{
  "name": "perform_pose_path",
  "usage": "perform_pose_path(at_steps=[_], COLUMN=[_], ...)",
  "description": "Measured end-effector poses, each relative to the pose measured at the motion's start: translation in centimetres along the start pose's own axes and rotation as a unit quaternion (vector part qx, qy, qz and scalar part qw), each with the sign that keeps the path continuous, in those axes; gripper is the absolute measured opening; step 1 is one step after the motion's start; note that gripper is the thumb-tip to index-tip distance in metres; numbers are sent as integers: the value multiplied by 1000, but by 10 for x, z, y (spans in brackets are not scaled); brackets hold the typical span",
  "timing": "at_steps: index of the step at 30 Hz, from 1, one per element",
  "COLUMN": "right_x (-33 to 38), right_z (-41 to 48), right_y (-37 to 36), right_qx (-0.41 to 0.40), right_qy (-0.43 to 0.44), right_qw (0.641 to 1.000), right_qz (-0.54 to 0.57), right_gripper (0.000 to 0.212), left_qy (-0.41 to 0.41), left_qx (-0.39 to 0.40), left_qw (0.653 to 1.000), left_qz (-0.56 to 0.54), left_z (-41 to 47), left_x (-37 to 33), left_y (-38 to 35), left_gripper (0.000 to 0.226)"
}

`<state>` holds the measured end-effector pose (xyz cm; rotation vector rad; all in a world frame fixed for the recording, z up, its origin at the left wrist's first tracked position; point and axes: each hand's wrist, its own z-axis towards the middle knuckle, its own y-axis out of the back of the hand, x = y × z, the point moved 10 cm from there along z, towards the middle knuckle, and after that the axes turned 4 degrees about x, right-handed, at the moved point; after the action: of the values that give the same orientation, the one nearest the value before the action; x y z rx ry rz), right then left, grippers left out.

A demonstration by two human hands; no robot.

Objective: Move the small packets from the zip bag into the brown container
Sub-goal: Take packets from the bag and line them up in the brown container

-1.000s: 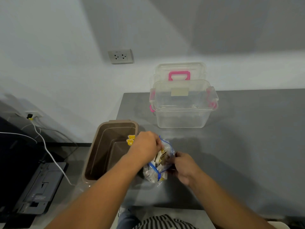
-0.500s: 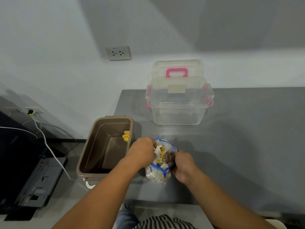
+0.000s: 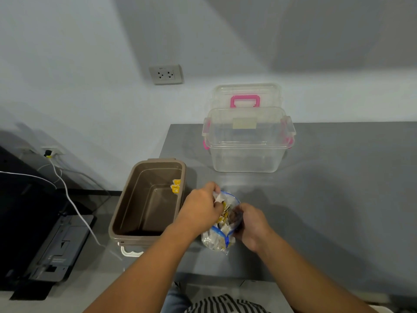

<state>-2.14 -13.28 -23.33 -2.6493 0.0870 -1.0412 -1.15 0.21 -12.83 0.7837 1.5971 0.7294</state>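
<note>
Little has moved since half a second ago: both hands stay at the zip bag (image 3: 216, 239), and the left hand (image 3: 200, 205) now sits slightly higher at the mouth of the bag. Its fingers are curled and they pinch a white packet (image 3: 218, 197) just at the blue rim of the opening. The right hand (image 3: 250, 224) grips the right side of the bag's rim with curled fingers, so the mouth is held open toward the left hand. More small packets (image 3: 222, 219), white and yellow, fill the bag, which stands on the grey table (image 3: 327, 211) near its front edge.

Just left of the left hand is the brown container (image 3: 129, 199), open on top, at the left edge of the table; I cannot tell if all of it rests on the table. Two yellow packets (image 3: 176, 186) lie against its inner right wall, near the rim. A white handle (image 3: 129, 253) shows under its near end.

Farther back on the table stands a clear storage box (image 3: 246, 152) with pink latches, and its lid with a pink handle (image 3: 244, 101) leans upright behind it against the wall. On the wall is a socket (image 3: 165, 74), and a white cable (image 3: 74, 206) runs down at the left
</note>
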Motion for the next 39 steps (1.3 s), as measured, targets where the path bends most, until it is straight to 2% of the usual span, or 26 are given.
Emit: perform_pose_path(at_steps=[2, 8, 11, 13, 18, 21, 23, 27, 29, 32, 39], right_x=[0, 2, 2, 1, 0, 2, 3, 4, 4, 2, -2], right_z=[-1, -4, -4, -2, 0, 1, 1, 1, 1, 1, 6], right_y=[-1, -8, -10, -10, -14, -19, -22, -28, -29, -29, -29], right_qx=[-3, -22, -33, -36, -29, -29, -35, -46, -51, -54, -55], right_qy=[-3, -3, -9, -7, -2, 3, 4, 3, 4, 4, 1], right_qw=[1000, 1000, 999, 999, 1000, 1000, 999, 999, 999, 999, 998], right_qz=[1, 12, 12, 11, 10, 10, 7, 0, -6, -4, 0], right_gripper=[29, 23, 22, 21, 24, 24, 25, 25, 27, 32, 21], left_qy=[-2, 31, 12, -3, -11, -7, 22, 80, 93, 86, 117], left_qx=[12, -15, 32, 30, -90, -129, -127, -67, -45, -6, 85], left_qw=[999, 985, 985, 988, 987, 989, 990, 988, 992, 995, 965], left_qz=[-41, -169, -171, -152, -135, -76, -57, -115, -72, 57, 218], left_z=[-2, -3, -5, -6, -9, -11, -10, -5, -1, 6, 29], left_x=[-1, 13, 12, 10, 25, 35, 53, 92, 106, 113, 119], left_y=[3, 38, 57, 76, 132, 158, 167, 161, 156, 145, 101], left_gripper=[36, 19, 38, 48, 19, 7, 6, 4, 10, 16, 15])
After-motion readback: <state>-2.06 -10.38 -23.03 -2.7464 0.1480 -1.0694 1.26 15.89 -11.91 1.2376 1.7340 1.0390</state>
